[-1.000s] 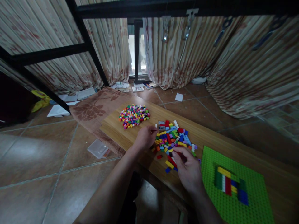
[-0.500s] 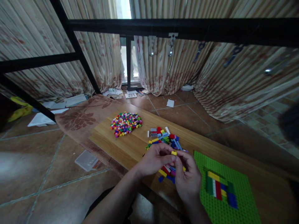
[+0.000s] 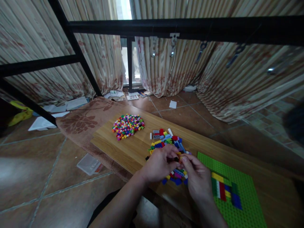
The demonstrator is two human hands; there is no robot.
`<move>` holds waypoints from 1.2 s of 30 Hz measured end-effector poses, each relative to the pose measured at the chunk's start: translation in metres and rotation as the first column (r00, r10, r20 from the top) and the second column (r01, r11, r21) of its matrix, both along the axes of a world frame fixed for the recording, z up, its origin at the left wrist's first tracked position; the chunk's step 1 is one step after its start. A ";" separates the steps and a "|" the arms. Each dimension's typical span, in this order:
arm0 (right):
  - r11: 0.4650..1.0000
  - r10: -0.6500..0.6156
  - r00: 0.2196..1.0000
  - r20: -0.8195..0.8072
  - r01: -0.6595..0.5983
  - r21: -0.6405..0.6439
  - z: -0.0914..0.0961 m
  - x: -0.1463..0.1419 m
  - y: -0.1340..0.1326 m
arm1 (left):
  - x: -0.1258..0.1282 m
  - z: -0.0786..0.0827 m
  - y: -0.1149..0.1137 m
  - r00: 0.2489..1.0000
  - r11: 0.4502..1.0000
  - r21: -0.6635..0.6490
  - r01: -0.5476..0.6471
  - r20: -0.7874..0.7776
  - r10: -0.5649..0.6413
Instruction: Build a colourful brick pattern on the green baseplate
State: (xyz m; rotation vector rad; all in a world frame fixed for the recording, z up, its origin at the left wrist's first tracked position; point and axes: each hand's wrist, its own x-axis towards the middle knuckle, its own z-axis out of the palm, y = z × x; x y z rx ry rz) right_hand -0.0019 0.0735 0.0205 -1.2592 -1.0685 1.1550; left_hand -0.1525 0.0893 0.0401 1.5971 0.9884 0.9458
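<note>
Where the two forearms come in from the near edge, we see the left hand (image 3: 159,164) and the right hand (image 3: 197,179) meeting fingertip to fingertip just above the table. Both are curled narrow, thumbs and forefingers pinched on a small yellow plastic brick (image 3: 181,155), which is held over the near part of a loose pile of mixed-colour plastic bricks (image 3: 166,139). The left palm faces down and the back of the right hand faces us.

The pile lies on a light wooden tabletop (image 3: 123,148). To its far left sits a tight heap of tiny many-coloured cube bricks (image 3: 128,126). To the right lies a green studded baseplate (image 3: 239,202), with a short row of yellow, green, white, red and blue bricks (image 3: 223,189) pressed onto it. A brown flowered cloth (image 3: 80,120) hangs from under the table's left end. Around the table we see a brown tiled floor (image 3: 47,171), a clear plastic lid (image 3: 89,164), scattered papers, striped beige curtains (image 3: 171,69) and a black metal frame (image 3: 166,28).

The fingers hide most of the yellow brick, so we cannot tell its shape. The hands also cover the near bricks of the pile, and the baseplate is cut off at the lower right.
</note>
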 end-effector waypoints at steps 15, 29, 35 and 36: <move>0.980 -0.003 0.834 -0.551 -0.107 -0.168 0.010 0.007 0.004 | -0.005 -0.001 0.007 0.990 0.997 0.077 0.001 -0.141 0.010; 0.986 -0.044 0.874 -0.483 -0.040 -0.163 0.017 0.003 -0.001 | 0.002 -0.006 0.014 0.927 0.966 0.195 -0.172 -0.298 0.226; 0.992 -0.085 0.926 -0.368 0.043 -0.121 0.018 0.013 -0.001 | 0.011 -0.009 0.015 0.959 0.978 0.087 -0.191 -0.196 0.205; 0.992 -0.091 0.934 -0.347 0.057 -0.110 0.019 0.016 -0.001 | 0.013 -0.010 0.014 0.965 0.980 0.069 -0.186 -0.174 0.196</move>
